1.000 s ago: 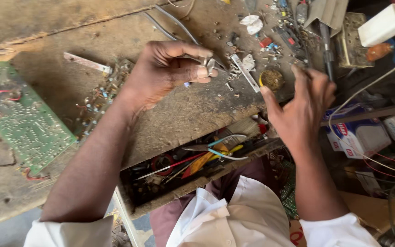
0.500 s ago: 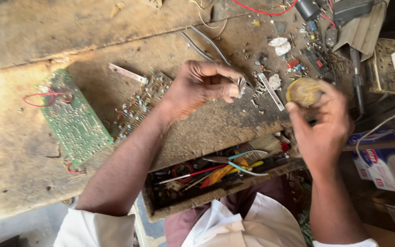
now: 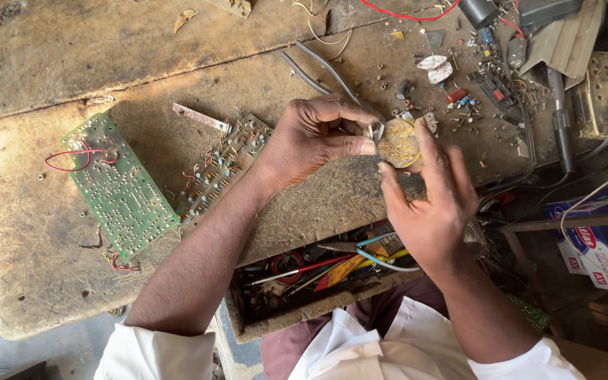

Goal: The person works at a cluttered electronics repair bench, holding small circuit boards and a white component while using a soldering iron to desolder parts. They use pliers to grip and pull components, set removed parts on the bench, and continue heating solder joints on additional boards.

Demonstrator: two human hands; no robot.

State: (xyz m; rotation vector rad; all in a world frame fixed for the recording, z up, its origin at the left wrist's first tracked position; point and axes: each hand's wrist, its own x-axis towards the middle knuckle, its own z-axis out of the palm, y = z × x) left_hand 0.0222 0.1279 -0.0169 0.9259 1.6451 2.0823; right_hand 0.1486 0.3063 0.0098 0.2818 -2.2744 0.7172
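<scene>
Both hands around round tin

Left hand pinched shut, right hand cupped, fingertips meeting

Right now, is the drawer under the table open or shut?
Open. The drawer sticks out from under the wooden table, and you can see tools and coloured wires lying inside it.

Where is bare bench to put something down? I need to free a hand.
Free: the far left plank above the green circuit board, and the near left corner below it. Crowded: the loose parts at far right and the open drawer.
</scene>
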